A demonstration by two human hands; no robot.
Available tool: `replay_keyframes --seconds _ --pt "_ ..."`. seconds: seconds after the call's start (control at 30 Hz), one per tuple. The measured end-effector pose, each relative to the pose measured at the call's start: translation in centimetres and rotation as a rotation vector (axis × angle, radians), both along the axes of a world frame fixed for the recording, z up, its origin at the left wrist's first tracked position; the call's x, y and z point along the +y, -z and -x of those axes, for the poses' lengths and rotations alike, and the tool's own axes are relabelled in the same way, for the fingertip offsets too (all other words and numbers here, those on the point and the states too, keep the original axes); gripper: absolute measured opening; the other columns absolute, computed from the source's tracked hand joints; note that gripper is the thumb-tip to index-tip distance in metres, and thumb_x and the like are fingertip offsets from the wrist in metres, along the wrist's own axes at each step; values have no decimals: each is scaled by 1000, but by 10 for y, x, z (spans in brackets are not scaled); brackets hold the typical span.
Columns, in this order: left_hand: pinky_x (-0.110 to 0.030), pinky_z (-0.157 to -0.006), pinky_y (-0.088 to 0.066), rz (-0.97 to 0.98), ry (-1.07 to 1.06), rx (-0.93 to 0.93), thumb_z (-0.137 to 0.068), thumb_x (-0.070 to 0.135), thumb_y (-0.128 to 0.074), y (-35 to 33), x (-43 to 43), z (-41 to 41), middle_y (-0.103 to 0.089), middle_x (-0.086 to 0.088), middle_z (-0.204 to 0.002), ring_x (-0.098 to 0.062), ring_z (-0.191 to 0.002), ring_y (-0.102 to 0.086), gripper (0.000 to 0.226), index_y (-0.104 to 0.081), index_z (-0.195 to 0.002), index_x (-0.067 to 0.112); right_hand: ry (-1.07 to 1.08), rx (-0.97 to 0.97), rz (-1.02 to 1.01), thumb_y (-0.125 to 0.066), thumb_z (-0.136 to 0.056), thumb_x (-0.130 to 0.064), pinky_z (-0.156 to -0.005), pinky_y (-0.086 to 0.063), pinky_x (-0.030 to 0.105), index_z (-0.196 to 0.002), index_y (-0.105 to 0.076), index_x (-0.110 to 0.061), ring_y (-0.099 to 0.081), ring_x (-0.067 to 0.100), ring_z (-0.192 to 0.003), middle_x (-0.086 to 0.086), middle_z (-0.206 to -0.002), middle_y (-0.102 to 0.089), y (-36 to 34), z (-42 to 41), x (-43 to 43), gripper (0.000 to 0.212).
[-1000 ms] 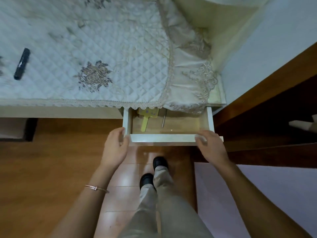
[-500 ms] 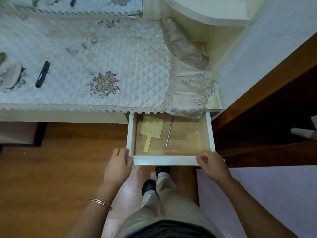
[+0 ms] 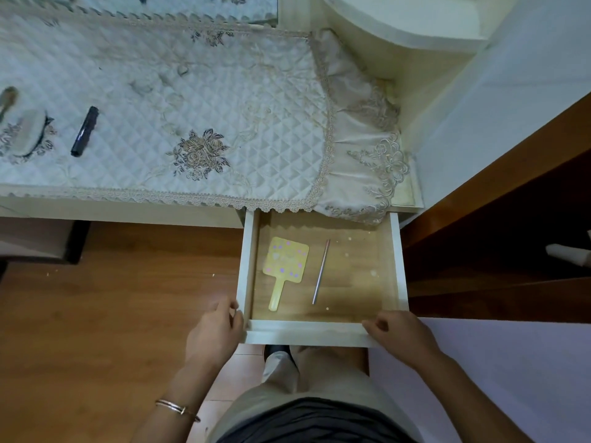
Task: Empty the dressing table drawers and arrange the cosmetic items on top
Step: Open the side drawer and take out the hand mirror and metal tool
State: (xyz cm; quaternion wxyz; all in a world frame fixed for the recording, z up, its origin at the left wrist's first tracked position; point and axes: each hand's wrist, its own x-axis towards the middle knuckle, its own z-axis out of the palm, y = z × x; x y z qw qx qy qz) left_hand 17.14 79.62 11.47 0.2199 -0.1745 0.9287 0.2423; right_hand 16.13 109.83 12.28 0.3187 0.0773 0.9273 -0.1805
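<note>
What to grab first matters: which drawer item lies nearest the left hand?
The yellow handled mirror; its handle ends near the left hand, while the thin stick lies farther right.

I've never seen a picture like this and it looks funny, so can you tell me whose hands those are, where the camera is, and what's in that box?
There's no machine here, just a person. The camera sits on their head and looks down, so you see their own two hands and legs. The box is an open drawer of a dressing table. The left hand, the one with the bracelet, and the right hand each hold a front corner of it with curled fingers. Inside lie a yellow paddle-shaped thing, probably a little mirror, and a thin stick, maybe a makeup pencil. On top, a quilted cloth covers the table, with a dark tube lying on it.
</note>
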Motion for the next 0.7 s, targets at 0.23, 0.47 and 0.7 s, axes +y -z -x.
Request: replay_keyframes --seconds 0.23,0.47,0.7 --pt "-30 -64 -41 -51 143 152 -90 18 -47 0 30 25 -57 -6 -92 -29 -91 -57 17 -59 -101 12 68 -102 122 -53 -89 -30 -59 -41 28 -80 -61 -18 -57 17 -77 6 -84 -65 8 44 -30 17" --pt "-41 -84 -44 -44 115 -218 -91 24 -46 63 69 64 -46 -19 -129 -38 -108 -53 41 -35 -125 3 250 -161 231 -61 -83 -22 -85 -50 32 -110 -60 -8 -62 28 -102 13 -109 -68 55 81 -83 30" --pt "-41 -91 -42 -12 -15 -242 -92 12 -41 91 74 63 -44 -19 -126 -37 -111 -51 31 -34 -120 3 318 -140 190 -56 -84 -19 -77 -55 41 -104 -58 0 -65 38 -93 22 -106 -65 77 93 -95 28"
